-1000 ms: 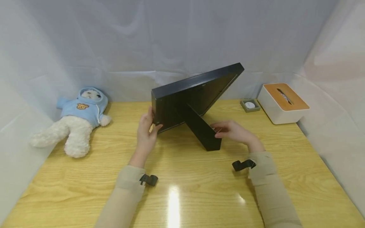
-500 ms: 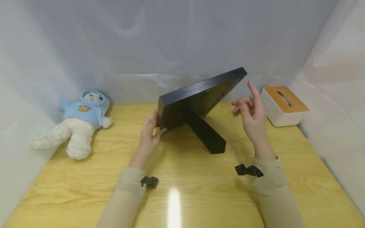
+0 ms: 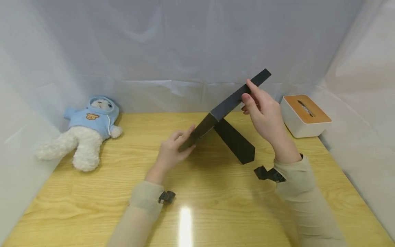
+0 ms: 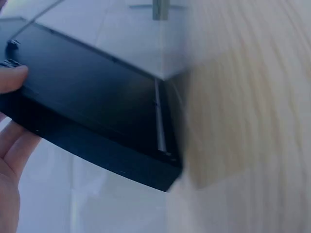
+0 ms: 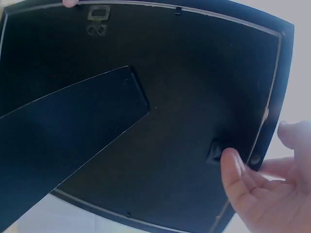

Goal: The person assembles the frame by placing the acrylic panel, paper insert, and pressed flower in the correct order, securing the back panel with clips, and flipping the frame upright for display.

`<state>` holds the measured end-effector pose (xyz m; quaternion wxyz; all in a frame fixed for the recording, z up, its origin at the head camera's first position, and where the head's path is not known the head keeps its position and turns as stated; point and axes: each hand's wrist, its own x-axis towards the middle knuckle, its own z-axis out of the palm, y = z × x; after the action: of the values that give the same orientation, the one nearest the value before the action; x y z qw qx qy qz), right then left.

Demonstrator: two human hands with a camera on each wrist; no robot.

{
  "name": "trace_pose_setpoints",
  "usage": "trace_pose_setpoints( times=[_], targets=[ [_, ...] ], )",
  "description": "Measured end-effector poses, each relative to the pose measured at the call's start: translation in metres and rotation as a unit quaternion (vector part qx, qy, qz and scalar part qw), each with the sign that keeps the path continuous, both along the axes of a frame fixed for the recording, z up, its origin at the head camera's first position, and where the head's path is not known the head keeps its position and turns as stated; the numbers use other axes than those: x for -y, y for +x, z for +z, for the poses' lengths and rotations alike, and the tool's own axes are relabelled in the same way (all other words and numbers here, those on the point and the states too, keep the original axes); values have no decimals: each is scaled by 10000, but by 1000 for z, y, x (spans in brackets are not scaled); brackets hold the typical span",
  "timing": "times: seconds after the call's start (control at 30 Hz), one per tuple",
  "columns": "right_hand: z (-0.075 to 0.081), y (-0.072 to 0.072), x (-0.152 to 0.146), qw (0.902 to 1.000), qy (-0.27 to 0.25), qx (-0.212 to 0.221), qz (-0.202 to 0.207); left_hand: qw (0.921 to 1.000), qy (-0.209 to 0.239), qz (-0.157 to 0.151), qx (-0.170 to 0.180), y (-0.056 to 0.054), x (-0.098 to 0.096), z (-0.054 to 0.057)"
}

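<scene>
A black picture frame (image 3: pixel 229 103) is held tilted above the table, seen nearly edge-on in the head view. Its easel leg (image 3: pixel 236 142) slants out from the back, the tapered end toward me. My left hand (image 3: pixel 171 152) grips the lower left edge, thumb on the back. On the far right edge, my right hand (image 3: pixel 266 113) pinches the frame. In the right wrist view the back panel (image 5: pixel 180 97) shows, with a metal hanger (image 5: pixel 98 19) and a small dark clip (image 5: pixel 214 151) beside my right thumb (image 5: pixel 233 174). The frame's front is hidden.
At the left on the wooden table (image 3: pixel 92 199) lies a white plush toy (image 3: pixel 91 133) in a blue hoodie. A white tissue box (image 3: pixel 307 116) with an orange-brown top stands at the back right. Pale sheeting (image 3: pixel 139 44) hangs behind.
The right hand left the leg's end, rose, and took hold of the frame's right edge. The frame has turned until almost edge-on, and the left hand moved right with it.
</scene>
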<state>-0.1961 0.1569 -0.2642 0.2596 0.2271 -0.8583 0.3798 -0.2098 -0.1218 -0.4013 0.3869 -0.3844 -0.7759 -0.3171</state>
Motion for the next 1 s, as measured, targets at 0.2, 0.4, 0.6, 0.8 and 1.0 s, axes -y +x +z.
trace_pose_setpoints(
  times=[0.2,0.4,0.6,0.8,1.0],
  targets=[
    [11,9,-4,9972,584,414,-219,9966,-783,-154,-216,16,-18,16],
    [29,25,-9,9835,1327,1173,-375,9866,-1486,128,-666,28,-33,24],
    [41,43,-13,9724,1612,1679,-130,9831,-1520,560,-858,36,-44,25],
    [41,57,-15,9756,1599,1504,8,9829,-1261,1093,-782,48,-60,25],
    [34,57,-18,9918,980,825,-41,9856,-1067,1129,-675,62,-75,27]
  ],
)
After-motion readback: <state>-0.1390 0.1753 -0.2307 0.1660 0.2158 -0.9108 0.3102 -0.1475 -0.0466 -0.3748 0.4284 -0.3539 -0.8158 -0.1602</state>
